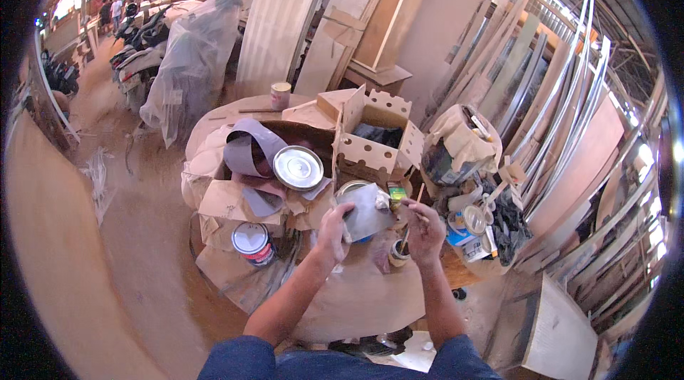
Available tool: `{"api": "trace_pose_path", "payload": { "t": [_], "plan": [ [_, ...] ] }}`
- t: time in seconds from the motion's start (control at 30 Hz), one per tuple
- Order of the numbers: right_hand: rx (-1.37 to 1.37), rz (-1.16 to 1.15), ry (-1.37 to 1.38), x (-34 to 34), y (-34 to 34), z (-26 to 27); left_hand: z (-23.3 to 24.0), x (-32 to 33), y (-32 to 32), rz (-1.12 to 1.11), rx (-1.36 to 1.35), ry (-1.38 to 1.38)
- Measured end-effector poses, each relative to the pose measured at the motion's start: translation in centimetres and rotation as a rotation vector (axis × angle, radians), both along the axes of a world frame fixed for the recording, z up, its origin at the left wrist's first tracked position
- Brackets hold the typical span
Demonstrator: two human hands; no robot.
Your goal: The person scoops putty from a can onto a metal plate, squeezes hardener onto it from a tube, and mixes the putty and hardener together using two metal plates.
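My left hand [335, 227] grips the left edge of a thin grey flat sheet [365, 212], with a white lump [382, 200] at the sheet's upper right corner. Just right of the sheet is my right hand [425, 227], fingers curled; whether it grips anything is not clear. A thin wooden stick [421, 194] rises beside its fingers, above a small open jar [399, 253]. Behind the sheet, a round can rim [355, 186] shows in part. Near the right fingertips lies a small green and yellow box [396, 192].
A round table [363, 294] bears a lidded paint can [252, 243], a metal lid [298, 167], grey abrasive sheet [248, 150] and a cardboard box with holes [374, 150]. On the right stand a cloth-draped bucket [459, 144] and an open can [474, 219]. Boards [507, 70] lean behind.
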State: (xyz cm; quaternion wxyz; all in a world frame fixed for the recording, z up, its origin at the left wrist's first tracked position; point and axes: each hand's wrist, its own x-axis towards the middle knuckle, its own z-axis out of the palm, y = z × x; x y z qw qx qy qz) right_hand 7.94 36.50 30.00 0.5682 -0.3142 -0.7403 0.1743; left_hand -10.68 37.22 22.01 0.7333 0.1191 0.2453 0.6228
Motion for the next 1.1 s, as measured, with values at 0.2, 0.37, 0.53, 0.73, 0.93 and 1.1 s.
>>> {"api": "trace_pose_path", "payload": {
  "t": [0.2, 0.37, 0.53, 0.73, 0.93, 1.1],
  "plan": [
    [0.374, 0.015, -0.132, -1.2, 0.3, -2.6, 4.5, -0.6, -2.9, 0.027, 0.131, 0.160],
    [0.286, -0.005, -0.233, -1.9, -1.0, -2.6, 4.5, -1.3, -3.7, 0.074, 0.125, -0.033],
    [0.178, -0.036, -0.283, -2.7, -1.7, -1.7, 6.2, -2.6, -5.0, 0.192, 0.205, -0.016],
    [0.212, 0.016, -0.560, -2.0, -0.2, -1.1, 3.4, -4.5, -4.1, 0.406, 0.184, 0.062],
    [-0.693, 0.236, 0.627, -4.6, -1.9, -3.0, 2.1, -4.7, -3.7, 0.432, 0.188, -0.162],
    [-0.936, 0.261, 0.708, -7.5, -3.1, -6.1, 2.0, -3.4, -4.2, 0.386, 0.333, 0.022]
  ]
}}
